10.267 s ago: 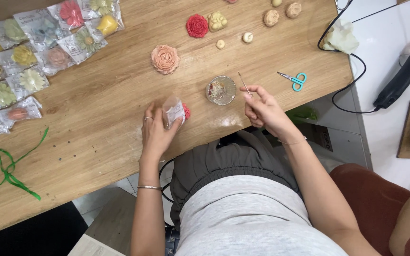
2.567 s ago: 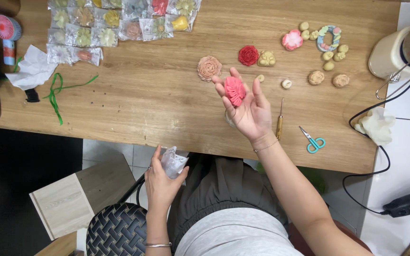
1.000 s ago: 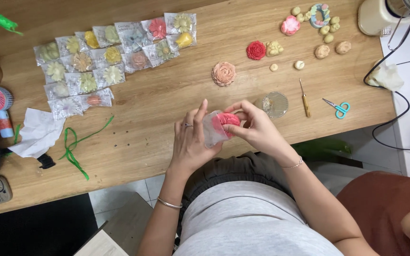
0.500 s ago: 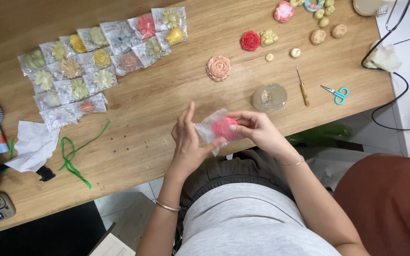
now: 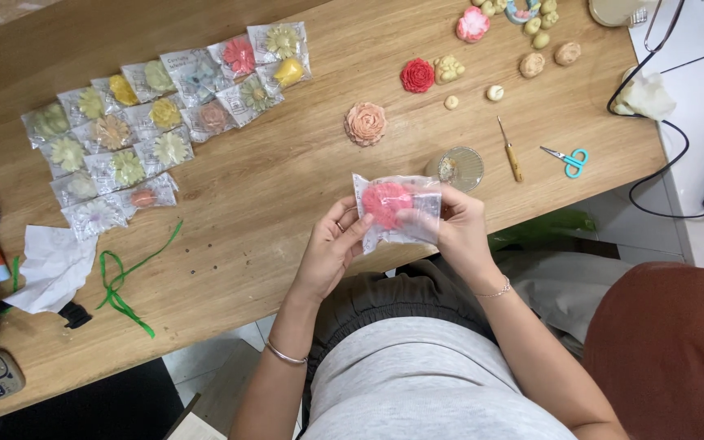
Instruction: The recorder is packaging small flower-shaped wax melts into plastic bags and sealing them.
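Observation:
A small clear plastic bag (image 5: 405,224) holds a pink crocheted flower (image 5: 385,203). My left hand (image 5: 329,254) grips the bag's left edge with fingertips on the flower. My right hand (image 5: 459,232) pinches the bag's right side. Both hands hover over the front edge of the wooden table (image 5: 287,187).
Several bagged flowers (image 5: 156,122) lie at the table's left. A peach flower (image 5: 366,124), red flower (image 5: 417,75), round clear dish (image 5: 456,167), crochet hook (image 5: 509,149), teal scissors (image 5: 565,157), green ribbon (image 5: 124,281) and white tissue (image 5: 55,265) also lie on it. A black cable (image 5: 653,122) hangs at right.
The pink flower, held bare in my right hand earlier, now sits inside the clear bag between both hands. The hands have flattened the bag since half a second ago.

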